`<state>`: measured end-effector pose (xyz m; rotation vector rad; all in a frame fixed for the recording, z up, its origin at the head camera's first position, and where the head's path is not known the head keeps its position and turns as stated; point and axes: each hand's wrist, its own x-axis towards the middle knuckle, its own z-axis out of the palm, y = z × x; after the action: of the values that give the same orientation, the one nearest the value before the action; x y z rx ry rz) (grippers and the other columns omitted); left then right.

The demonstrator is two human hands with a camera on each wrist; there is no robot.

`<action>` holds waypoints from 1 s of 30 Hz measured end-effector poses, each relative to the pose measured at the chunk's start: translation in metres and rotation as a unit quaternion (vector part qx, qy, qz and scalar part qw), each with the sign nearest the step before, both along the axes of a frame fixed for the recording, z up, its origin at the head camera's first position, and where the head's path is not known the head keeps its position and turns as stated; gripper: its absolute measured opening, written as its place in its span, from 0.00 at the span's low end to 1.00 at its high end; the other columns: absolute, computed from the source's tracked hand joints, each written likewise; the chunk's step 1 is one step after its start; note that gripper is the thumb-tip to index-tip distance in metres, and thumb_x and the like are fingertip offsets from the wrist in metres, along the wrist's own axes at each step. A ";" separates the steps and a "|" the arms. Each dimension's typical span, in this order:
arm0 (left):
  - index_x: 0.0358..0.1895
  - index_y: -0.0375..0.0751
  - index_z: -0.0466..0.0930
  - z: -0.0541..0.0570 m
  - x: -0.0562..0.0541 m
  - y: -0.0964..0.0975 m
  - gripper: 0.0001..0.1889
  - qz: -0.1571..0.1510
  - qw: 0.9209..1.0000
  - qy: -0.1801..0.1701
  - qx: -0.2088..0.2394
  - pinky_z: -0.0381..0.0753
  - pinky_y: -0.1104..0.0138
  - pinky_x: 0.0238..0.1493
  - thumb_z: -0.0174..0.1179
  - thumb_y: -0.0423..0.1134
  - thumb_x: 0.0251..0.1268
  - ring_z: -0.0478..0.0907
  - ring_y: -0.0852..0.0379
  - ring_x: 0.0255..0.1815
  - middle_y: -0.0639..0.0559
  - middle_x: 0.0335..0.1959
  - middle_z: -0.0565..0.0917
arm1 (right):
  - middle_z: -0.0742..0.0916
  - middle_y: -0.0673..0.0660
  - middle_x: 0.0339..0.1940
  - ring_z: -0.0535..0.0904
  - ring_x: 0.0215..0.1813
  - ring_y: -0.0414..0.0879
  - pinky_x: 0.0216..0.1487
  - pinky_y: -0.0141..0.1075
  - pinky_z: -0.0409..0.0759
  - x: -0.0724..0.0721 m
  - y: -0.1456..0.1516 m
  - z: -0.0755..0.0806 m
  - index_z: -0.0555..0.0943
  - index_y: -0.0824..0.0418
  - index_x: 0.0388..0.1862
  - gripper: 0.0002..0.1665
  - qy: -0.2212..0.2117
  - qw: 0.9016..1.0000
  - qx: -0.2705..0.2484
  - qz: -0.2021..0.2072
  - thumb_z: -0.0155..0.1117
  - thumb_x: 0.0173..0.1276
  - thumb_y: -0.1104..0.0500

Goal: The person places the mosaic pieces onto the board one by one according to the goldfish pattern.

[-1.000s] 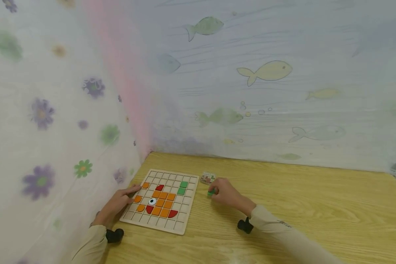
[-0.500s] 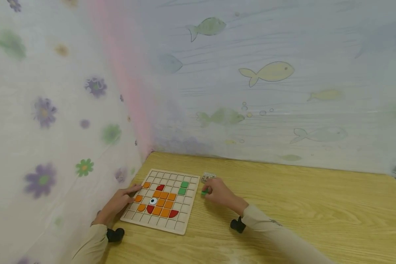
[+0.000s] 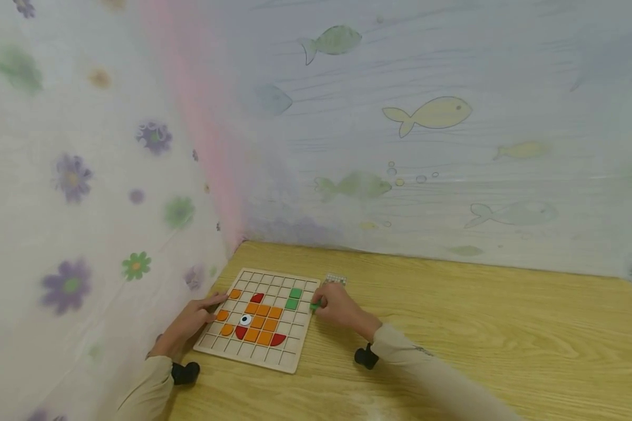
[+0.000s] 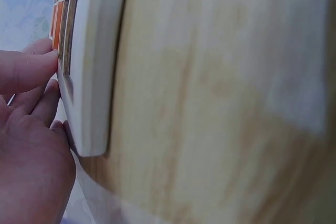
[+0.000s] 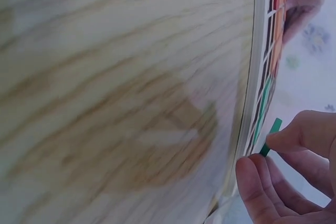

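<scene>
A pale wooden grid board (image 3: 281,358) lies at the left of the table. My left hand (image 3: 185,323) rests at its left edge, fingers extended, thumb and fingertips touching the side in the left wrist view. My right hand (image 3: 339,304) pinches a small green tile (image 5: 276,126) between thumb and fingers, right at the board's right edge. On the board sit two green squares (image 3: 292,303), several orange squares (image 3: 263,310), a round eye piece (image 3: 244,320), three red curved pieces (image 3: 278,340) and three rounded orange pieces (image 3: 223,315).
A small printed card (image 3: 337,278) lies behind my right hand, partly covered by it. The yellow wood-grain table (image 3: 479,327) stretches to the right. A flowered wall (image 3: 100,222) stands close on the left, and a fish-patterned wall (image 3: 432,158) at the back.
My right hand has moved left with the green tile, from beside the card to the board's right edge. It now covers more of the card. My left hand stays at the board's left edge.
</scene>
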<state>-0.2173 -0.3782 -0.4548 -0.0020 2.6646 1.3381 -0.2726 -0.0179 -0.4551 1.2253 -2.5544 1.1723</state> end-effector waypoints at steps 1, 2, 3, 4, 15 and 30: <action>0.68 0.36 0.66 0.000 0.000 0.000 0.31 0.000 1.000 -0.001 0.002 0.41 0.43 0.68 0.49 0.24 0.56 0.41 0.36 0.74 0.35 0.73 0.52 | 0.85 0.58 0.26 0.74 0.27 0.44 0.46 0.46 0.76 0.000 -0.002 0.000 0.86 0.68 0.32 0.11 0.000 1.000 -0.001 0.000 0.60 0.52 0.74; 0.68 0.36 0.66 0.001 0.000 0.001 0.31 0.001 1.000 -0.001 0.004 0.41 0.43 0.68 0.49 0.24 0.56 0.40 0.37 0.74 0.35 0.73 0.51 | 0.85 0.59 0.26 0.75 0.28 0.45 0.47 0.48 0.76 0.000 -0.003 0.000 0.86 0.68 0.32 0.10 0.001 1.000 -0.001 0.000 0.60 0.52 0.74; 0.68 0.36 0.66 0.001 0.000 0.001 0.31 0.001 1.000 -0.002 0.005 0.41 0.43 0.68 0.49 0.24 0.56 0.40 0.37 0.74 0.35 0.73 0.51 | 0.85 0.58 0.27 0.75 0.29 0.45 0.49 0.48 0.75 0.000 -0.005 -0.001 0.86 0.68 0.32 0.10 0.003 1.000 0.001 -0.001 0.61 0.52 0.73; 0.68 0.35 0.66 0.001 0.000 0.001 0.31 0.002 1.000 -0.002 0.006 0.41 0.43 0.68 0.49 0.24 0.56 0.40 0.37 0.74 0.35 0.73 0.51 | 0.84 0.59 0.28 0.75 0.30 0.46 0.49 0.49 0.75 -0.001 -0.007 -0.001 0.86 0.68 0.33 0.11 0.002 1.000 0.000 0.000 0.60 0.52 0.73; 0.67 0.35 0.66 -0.005 -0.002 -0.002 0.31 0.001 1.000 0.002 -0.001 0.42 0.44 0.69 0.48 0.24 0.56 0.41 0.38 0.75 0.38 0.73 0.53 | 0.84 0.52 0.25 0.70 0.26 0.39 0.55 0.66 0.57 -0.004 -0.027 -0.006 0.85 0.61 0.23 0.10 0.003 0.999 0.027 -0.020 0.60 0.47 0.73; 0.68 0.36 0.66 -0.002 0.001 -0.001 0.31 -0.003 1.000 0.012 0.001 0.45 0.45 0.68 0.48 0.24 0.55 0.42 0.38 0.74 0.37 0.73 0.53 | 0.63 0.45 0.20 0.55 0.25 0.39 0.41 0.45 0.54 -0.001 -0.036 -0.001 0.64 0.55 0.13 0.19 -0.003 0.997 0.070 -0.027 0.59 0.47 0.75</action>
<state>-0.2165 -0.3789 -0.4568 0.0231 2.6806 1.3483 -0.2733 -0.0542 -0.4560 1.1722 -2.6962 1.0027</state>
